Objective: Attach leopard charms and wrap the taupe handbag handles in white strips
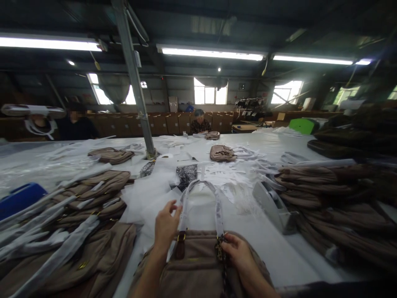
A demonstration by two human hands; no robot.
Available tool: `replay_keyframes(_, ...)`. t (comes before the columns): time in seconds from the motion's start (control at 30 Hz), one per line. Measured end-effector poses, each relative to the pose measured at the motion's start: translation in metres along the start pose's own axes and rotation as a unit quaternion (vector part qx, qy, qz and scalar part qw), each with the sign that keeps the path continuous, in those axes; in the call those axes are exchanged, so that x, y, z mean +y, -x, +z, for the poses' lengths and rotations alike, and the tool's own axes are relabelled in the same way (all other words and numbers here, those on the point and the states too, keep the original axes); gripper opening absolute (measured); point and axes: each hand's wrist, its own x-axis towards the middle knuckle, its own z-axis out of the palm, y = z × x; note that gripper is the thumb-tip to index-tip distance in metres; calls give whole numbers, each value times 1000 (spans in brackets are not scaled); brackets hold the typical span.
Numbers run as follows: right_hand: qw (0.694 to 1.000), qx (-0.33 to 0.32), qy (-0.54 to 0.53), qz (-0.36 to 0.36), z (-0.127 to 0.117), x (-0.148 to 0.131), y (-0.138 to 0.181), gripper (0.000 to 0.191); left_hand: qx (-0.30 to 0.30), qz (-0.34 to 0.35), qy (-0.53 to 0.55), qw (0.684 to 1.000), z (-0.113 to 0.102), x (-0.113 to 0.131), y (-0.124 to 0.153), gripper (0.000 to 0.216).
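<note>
A taupe handbag (194,269) lies on the white table right in front of me, its paper-wrapped handles (201,198) looped away from me. My left hand (166,225) pinches the left handle just above its gold ring and brown strap tab. My right hand (237,252) is closed on the right handle's base at the bag's top edge, by the metal hardware.
Stacks of matching taupe bags lie at left (93,194) and right (335,207). A tape dispenser (273,205) stands right of the handles. White paper scraps (229,174) litter the table (273,244). A blue bin (18,198) sits far left. People sit at the far side (200,122).
</note>
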Motion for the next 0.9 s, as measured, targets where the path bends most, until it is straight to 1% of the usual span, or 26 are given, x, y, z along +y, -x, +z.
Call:
replay_keyframes(0.03, 1000, 3, 3, -4, -1, 3, -1, 57, 21, -24, -26, 999, 0, -13, -21, 43)
replay_keyframes(0.1, 1000, 6, 11, -7, -3, 7, -3, 60, 38, -42, -83, 995, 2, -36, -55, 47)
replay_keyframes(0.17, 1000, 5, 18, -11, -2, 7, -3, 60, 22, -40, -138, 989, 8, -53, -77, 52)
replay_keyframes(0.23, 999, 11, 28, -25, 0, 5, -1, 56, -7, -35, -190, 981, 15, -63, -88, 53)
replay_keyframes(0.33, 997, 26, 40, -54, 4, -1, 5, 47, -46, -33, -249, 967, 26, -72, -95, 38)
replay_keyframes(0.4, 997, 26, 41, -59, 6, -4, 8, 44, -56, -34, -276, 959, 30, -76, -97, 31)
replay_keyframes(0.57, 998, 25, 37, -54, 6, -3, 8, 48, -58, -25, -309, 949, 36, -83, -105, 41)
replay_keyframes(0.73, 998, 21, 43, -47, 4, 1, 5, 51, -101, -45, -301, 947, 38, -91, -115, 37)
replay_keyframes(0.8, 998, 14, 44, -45, 4, 1, 5, 51, -101, -43, -299, 948, 38, -93, -119, 34)
replay_keyframes(0.9, 998, 11, 44, -47, 4, 1, 6, 51, -82, -15, -301, 950, 33, -93, -122, 27)
